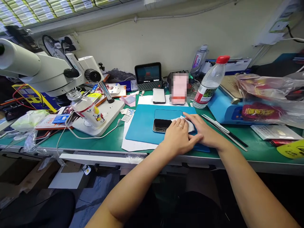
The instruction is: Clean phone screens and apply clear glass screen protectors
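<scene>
A black-screened smartphone (161,125) lies flat on a blue mat (142,126). My left hand (177,134), with a ring on one finger, presses a crumpled white wipe (190,126) onto the right part of the screen. My right hand (205,130) is around the phone's right end, its fingers at the far side and its thumb at the near side; where it touches the phone is partly hidden. Just beyond the phone lies a clear, dark-edged rectangular sheet (168,114), like a screen protector.
At the left stand a microscope (52,72) and a decorated glass jar (89,112). A red-capped bottle (209,84), a blue machine (222,106) and tweezer-like tools (220,128) are at the right. A small screen device (148,76) sits behind, and a drawer (102,158) is pulled out below.
</scene>
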The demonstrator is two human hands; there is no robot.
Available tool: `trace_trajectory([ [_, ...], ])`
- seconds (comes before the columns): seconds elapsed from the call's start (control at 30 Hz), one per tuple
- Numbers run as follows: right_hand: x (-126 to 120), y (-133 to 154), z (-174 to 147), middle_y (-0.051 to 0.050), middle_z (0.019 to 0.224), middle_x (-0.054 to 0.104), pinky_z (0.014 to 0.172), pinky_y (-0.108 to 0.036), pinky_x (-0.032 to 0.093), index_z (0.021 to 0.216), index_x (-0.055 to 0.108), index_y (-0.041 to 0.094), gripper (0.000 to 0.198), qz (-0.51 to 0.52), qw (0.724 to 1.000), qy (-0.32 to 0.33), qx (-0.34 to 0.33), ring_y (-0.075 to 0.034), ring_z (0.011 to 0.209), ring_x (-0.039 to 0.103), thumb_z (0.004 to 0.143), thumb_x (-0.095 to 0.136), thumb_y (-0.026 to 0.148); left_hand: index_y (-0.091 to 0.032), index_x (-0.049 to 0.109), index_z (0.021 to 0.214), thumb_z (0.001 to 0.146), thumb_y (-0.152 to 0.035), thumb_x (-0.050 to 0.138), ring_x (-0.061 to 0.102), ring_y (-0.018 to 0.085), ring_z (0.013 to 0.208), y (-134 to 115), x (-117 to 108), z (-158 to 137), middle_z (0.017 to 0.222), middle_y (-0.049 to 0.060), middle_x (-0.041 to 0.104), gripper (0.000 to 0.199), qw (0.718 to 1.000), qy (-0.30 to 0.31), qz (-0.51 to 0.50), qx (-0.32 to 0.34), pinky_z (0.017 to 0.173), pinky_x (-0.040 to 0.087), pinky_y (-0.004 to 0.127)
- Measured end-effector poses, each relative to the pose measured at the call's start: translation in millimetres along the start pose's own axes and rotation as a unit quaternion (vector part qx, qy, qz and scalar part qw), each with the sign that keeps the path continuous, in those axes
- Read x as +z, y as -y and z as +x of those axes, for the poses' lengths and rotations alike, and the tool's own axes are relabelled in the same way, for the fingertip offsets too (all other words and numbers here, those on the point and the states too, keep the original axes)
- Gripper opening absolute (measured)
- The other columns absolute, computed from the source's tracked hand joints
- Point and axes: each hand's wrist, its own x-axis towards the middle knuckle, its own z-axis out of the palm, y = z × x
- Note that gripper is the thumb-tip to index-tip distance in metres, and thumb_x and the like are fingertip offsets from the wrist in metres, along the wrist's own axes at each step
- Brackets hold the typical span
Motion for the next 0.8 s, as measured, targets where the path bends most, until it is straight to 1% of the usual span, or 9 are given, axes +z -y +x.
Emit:
trace_trajectory([
  [0.07, 0.4, 0.2, -0.1, -0.014, 0.137, 0.049, 0.115, -0.059, 0.040, 0.156, 0.031, 0.029, 0.082, 0.000, 1.000, 0.002, 0.002, -0.037, 0.134, 0.051, 0.084, 0.065, 0.052, 0.003, 0.044, 0.149, 0.106, -0.063, 0.021, 0.034, 0.031, 0.151, -2.1, 1.0, -4.5, 0.158, 0.022, 0.043, 0.082, 1.000, -0.007, -0.006, 0.003, 0.125, 0.025, 0.041],
  [0.17, -0.3, 2.3, -0.6, -0.013, 0.136, 0.049, 0.113, -0.058, 0.041, 0.156, 0.031, 0.030, 0.082, -0.005, 1.000, 0.004, 0.000, -0.037, 0.133, 0.052, 0.083, 0.065, 0.046, -0.001, 0.045, 0.149, 0.105, -0.066, 0.022, 0.036, 0.029, 0.151, -1.6, -0.2, -19.2, 0.158, 0.019, 0.044, 0.082, 0.999, -0.022, -0.019, 0.024, 0.125, 0.026, 0.042],
  [0.3, -3.1, 7.1, -1.1, -0.013, 0.134, 0.053, 0.110, -0.058, 0.044, 0.157, 0.031, 0.030, 0.084, -0.017, 1.000, 0.008, -0.005, -0.038, 0.129, 0.053, 0.082, 0.065, 0.046, -0.005, 0.046, 0.149, 0.105, -0.065, 0.026, 0.037, 0.028, 0.151, 2.7, -4.1, -41.8, 0.158, 0.016, 0.046, 0.077, 0.999, -0.020, -0.032, 0.035, 0.126, 0.026, 0.043],
  [0.43, -4.6, 10.1, -0.8, -0.012, 0.129, 0.060, 0.107, -0.061, 0.044, 0.159, 0.030, 0.031, 0.087, -0.024, 1.000, 0.008, -0.005, -0.040, 0.124, 0.055, 0.082, 0.066, 0.051, -0.008, 0.041, 0.153, 0.106, -0.063, 0.028, 0.033, 0.026, 0.153, 21.0, -9.2, -67.1, 0.161, 0.014, 0.041, 0.074, 1.000, -0.007, -0.021, 0.017, 0.127, 0.024, 0.044],
  [0.57, -3.9, 7.8, -1.4, -0.011, 0.130, 0.061, 0.106, -0.061, 0.044, 0.158, 0.032, 0.033, 0.087, -0.024, 1.000, 0.008, 0.005, -0.041, 0.125, 0.054, 0.082, 0.066, 0.058, -0.011, 0.040, 0.155, 0.108, -0.057, 0.028, 0.032, 0.025, 0.153, 48.4, -16.7, -89.6, 0.162, 0.014, 0.038, 0.067, 1.000, 0.001, 0.011, -0.027, 0.126, 0.026, 0.047],
  [0.67, -3.3, 5.0, -2.6, -0.011, 0.132, 0.060, 0.108, -0.061, 0.044, 0.158, 0.032, 0.031, 0.087, -0.027, 1.000, 0.012, 0.009, -0.040, 0.126, 0.053, 0.083, 0.066, 0.059, -0.012, 0.036, 0.157, 0.109, -0.054, 0.029, 0.029, 0.025, 0.154, 61.2, -21.0, -96.8, 0.164, 0.014, 0.034, 0.065, 0.999, 0.019, 0.017, -0.034, 0.126, 0.027, 0.047],
  [0.8, -3.9, 4.0, -3.7, -0.011, 0.133, 0.060, 0.108, -0.060, 0.044, 0.159, 0.032, 0.032, 0.087, -0.027, 1.000, 0.010, 0.009, -0.040, 0.127, 0.053, 0.083, 0.065, 0.059, -0.009, 0.034, 0.158, 0.109, -0.054, 0.029, 0.026, 0.025, 0.155, 67.5, -22.1, -101.1, 0.165, 0.015, 0.031, 0.066, 0.999, 0.029, 0.026, -0.034, 0.126, 0.026, 0.047],
])
